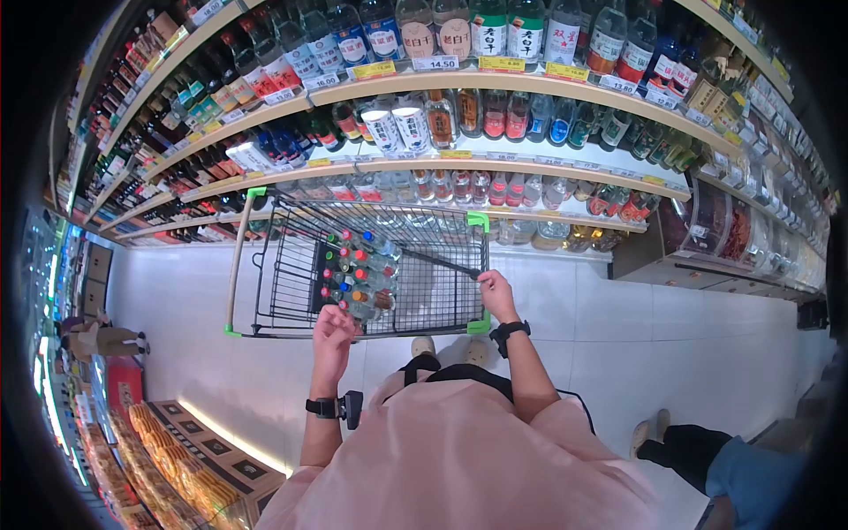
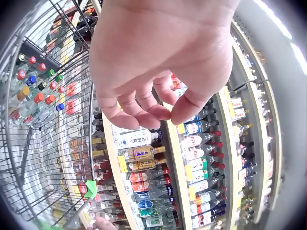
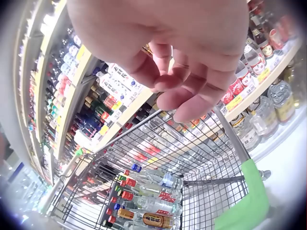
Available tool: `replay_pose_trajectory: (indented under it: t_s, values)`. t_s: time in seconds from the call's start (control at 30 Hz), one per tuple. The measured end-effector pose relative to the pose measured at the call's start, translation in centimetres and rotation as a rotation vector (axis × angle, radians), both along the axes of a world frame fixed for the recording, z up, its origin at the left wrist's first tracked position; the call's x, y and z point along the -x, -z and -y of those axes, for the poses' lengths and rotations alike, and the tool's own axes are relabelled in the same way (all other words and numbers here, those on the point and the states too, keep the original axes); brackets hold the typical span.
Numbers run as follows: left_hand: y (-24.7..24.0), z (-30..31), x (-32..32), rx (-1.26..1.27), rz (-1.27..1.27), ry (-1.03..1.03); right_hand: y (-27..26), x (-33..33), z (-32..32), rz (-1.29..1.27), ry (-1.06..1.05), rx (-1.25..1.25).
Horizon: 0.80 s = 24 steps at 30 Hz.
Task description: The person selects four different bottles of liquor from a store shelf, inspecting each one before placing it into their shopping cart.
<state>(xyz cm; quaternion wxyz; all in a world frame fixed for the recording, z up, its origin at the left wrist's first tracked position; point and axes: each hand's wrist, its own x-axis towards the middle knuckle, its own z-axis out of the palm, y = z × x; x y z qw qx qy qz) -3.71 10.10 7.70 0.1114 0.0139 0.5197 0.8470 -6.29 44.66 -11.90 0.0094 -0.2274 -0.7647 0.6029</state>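
Observation:
My left hand (image 1: 336,337) hovers over the near side rim of a wire shopping cart (image 1: 442,331), close to the bottles inside. Its fingers (image 2: 146,109) curl loosely with nothing between them. Beside the cart's green corner piece (image 1: 478,221), my right hand (image 1: 497,294) hangs with loosely bent fingers (image 3: 184,103) and holds nothing. A group of clear glass bottles (image 3: 156,203) with red, blue, green and orange caps lies in the cart. A dark bar (image 1: 442,262) crosses the cart toward my right hand in the head view.
Long shelves (image 1: 415,162) of liquor bottles with price tags rise along the cart's far side. Behind me at lower left stands a rack of packaged food (image 1: 172,450). One person (image 1: 110,338) is far left; another person's blue garment (image 1: 760,481) shows at lower right.

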Motion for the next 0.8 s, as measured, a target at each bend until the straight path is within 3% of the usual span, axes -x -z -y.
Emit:
replay_pose_trajectory:
  t_s: [0.13, 0.7, 0.8]
  values:
    - [-1.3, 0.1, 0.6, 0.069, 0.028, -0.004, 3.0, 0.4, 0.9, -0.182, 0.060, -0.131]
    - [-0.1, 12.2, 9.4, 0.052, 0.039, 0.085, 1.2, 3.8, 8.4, 0.117, 0.137, -0.104]
    - [0.3, 14.9, 10.9, 0.045, 0.043, 0.120, 2.9, 4.5, 9.9, -0.026, 0.141, -0.174]
